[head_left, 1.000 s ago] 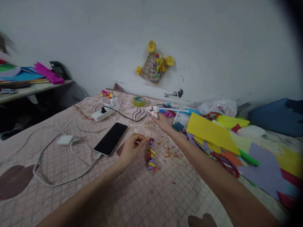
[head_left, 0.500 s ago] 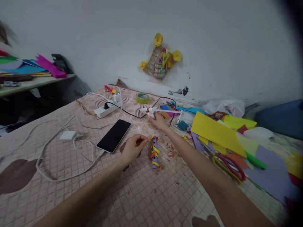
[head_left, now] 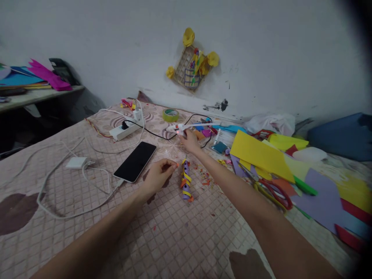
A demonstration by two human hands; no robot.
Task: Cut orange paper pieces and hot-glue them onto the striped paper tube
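My left hand [head_left: 158, 175] is closed in a pinch on a small orange scrap [head_left: 177, 165]. Just right of those fingertips a purple tube [head_left: 186, 185] lies on the cloth, wound with yellow and orange strips and dotted with dark spots. Farther back, my right hand [head_left: 191, 141] is wrapped around a white glue gun [head_left: 178, 127] with a small red light lit. A long pale glue stick [head_left: 200, 124] sticks out of its rear, pointing right. The gun's handle is mostly hidden by the fingers.
A phone [head_left: 135, 161] on a charging cable lies at left, near a white power strip [head_left: 124, 131]. Green tape [head_left: 170, 115] sits at the back. Coloured sheets [head_left: 261, 153] and scissors [head_left: 276, 193] cover the right side. Paper scraps [head_left: 206, 181] litter the middle.
The view has shifted a little, so everything sits slightly more left and higher. The rear end of the glue stick has risen as the gun tilts in my right hand. My left hand keeps its pinch.
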